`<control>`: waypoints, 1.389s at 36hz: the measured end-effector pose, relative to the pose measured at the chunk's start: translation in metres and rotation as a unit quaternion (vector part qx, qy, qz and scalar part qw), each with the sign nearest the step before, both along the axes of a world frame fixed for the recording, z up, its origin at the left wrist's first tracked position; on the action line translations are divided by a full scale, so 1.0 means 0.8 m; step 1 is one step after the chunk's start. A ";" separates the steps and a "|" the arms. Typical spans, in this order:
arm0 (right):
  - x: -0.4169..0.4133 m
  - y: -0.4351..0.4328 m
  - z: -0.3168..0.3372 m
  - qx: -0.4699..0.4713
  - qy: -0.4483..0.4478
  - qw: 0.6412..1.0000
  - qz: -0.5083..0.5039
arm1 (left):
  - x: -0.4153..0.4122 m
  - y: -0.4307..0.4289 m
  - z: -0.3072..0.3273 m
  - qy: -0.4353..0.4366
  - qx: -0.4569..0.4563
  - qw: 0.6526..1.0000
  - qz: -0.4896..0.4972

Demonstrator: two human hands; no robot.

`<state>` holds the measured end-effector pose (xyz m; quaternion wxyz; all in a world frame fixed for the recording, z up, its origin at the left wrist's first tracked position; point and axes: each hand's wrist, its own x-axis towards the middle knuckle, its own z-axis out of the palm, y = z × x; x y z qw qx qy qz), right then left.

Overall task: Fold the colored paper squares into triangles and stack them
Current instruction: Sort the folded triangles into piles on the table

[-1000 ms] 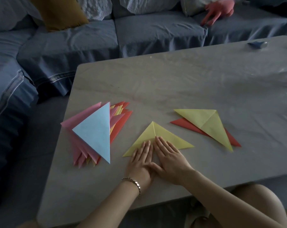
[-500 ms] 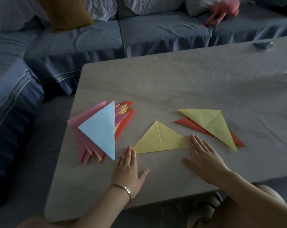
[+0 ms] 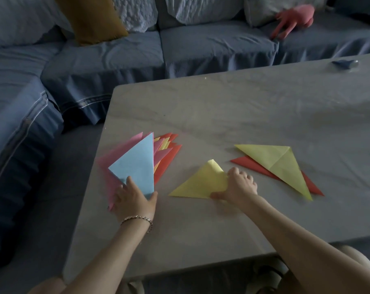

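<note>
On the table (image 3: 232, 225), the right hand (image 3: 240, 188) pinches the yellow triangle's (image 3: 201, 182) right corner; the left hand (image 3: 135, 199) lies spread, gripping nothing, on the stack (image 3: 137, 166) left of it. A hasty lift could unfold the triangle or fan the stack toward the table's left edge. Beyond, bare tabletop reaches the sofa (image 3: 201, 43).

No legible text, label, brand, number or sign observed anywhere: the folded papers (image 3: 135, 166), the table (image 3: 243, 115) and the sofa (image 3: 201, 45) carry no readable markings.
</note>
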<state>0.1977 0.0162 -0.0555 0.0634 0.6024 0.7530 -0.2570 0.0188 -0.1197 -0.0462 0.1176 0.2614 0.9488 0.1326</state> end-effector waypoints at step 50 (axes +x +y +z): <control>0.019 -0.061 -0.039 0.157 -0.013 0.908 0.389 | 0.091 0.013 -0.063 0.050 0.058 0.887 -0.455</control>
